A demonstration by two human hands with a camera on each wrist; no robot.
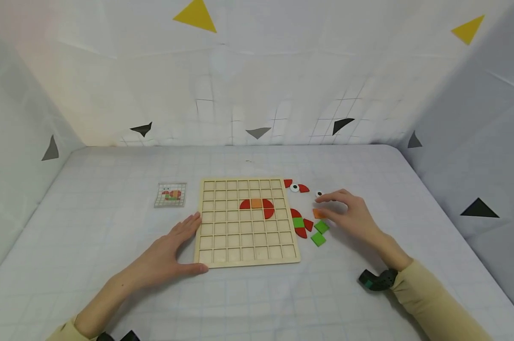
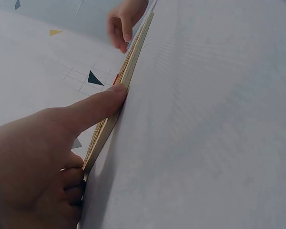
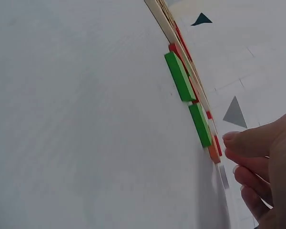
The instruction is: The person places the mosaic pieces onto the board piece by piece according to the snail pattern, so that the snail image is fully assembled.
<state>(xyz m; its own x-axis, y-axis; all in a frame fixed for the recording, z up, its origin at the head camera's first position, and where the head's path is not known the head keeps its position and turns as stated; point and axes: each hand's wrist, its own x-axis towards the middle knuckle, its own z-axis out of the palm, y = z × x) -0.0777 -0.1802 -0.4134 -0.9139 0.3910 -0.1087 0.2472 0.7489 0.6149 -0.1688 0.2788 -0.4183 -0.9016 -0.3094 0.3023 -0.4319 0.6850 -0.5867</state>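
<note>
A wooden grid board (image 1: 248, 263) lies flat on the table. Set in its cells are an orange square (image 1: 256, 203) and several red quarter-round pieces (image 1: 268, 213). My left hand (image 1: 167, 258) rests against the board's left side, fingers extended along the edge and thumb (image 2: 97, 107) at the near corner. To the right of the board, my right hand (image 1: 352, 218) hovers over loose pieces, thumb and forefinger apart. Its thumb is nearest an orange piece (image 1: 318, 213), which it partly covers in the head view. Two green squares (image 1: 321, 227) lie just in front of that piece.
Along the board's right edge lie red pieces (image 1: 301, 232), another green square (image 1: 298, 222) and a round eye piece (image 1: 294, 188). A second eye piece (image 1: 319, 193) is by the right fingertips. A small pattern card (image 1: 170, 195) lies left of the board.
</note>
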